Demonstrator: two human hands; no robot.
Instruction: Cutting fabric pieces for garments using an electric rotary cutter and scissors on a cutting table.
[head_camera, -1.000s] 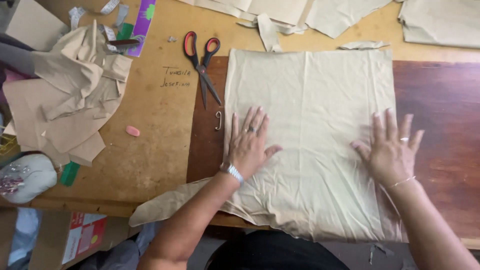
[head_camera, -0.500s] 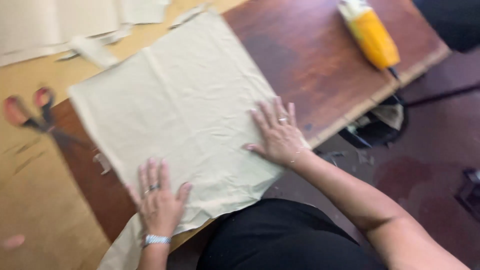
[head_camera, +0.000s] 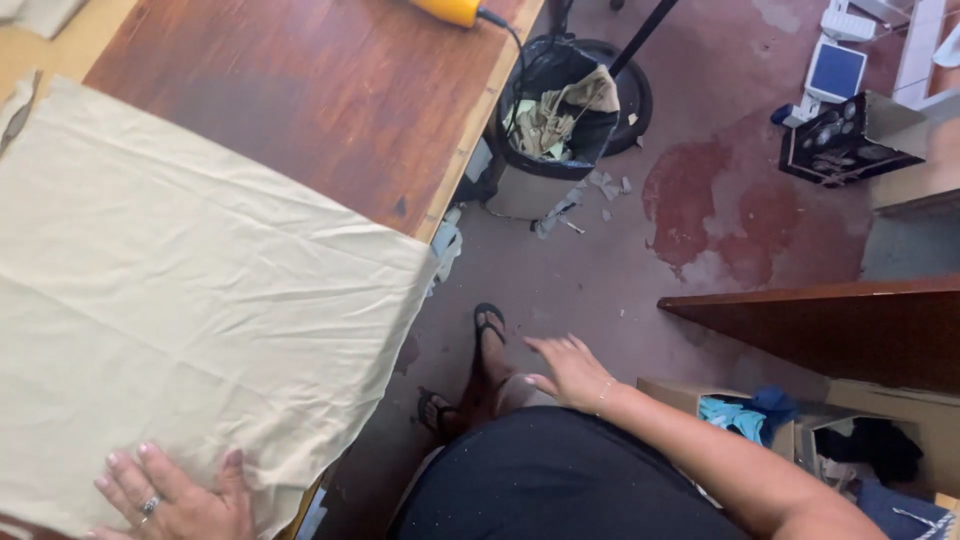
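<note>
With only the flat, spread left hand (head_camera: 180, 500) pinning the creased beige cloth sheet (head_camera: 190, 300), its overhanging corner may slip off the table while the empty, open right hand (head_camera: 570, 372) hangs beside it.

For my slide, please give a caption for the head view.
Left hand flat on beige cloth sheet over brown wooden table; right hand off the table.

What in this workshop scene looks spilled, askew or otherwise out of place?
Small cloth scraps lie scattered on the floor beside the black waste bin, which is stuffed with fabric offcuts. The beige cloth on the table overhangs the table edge at one corner. The left hand lies flat on it; the right hand is off the table.
</note>
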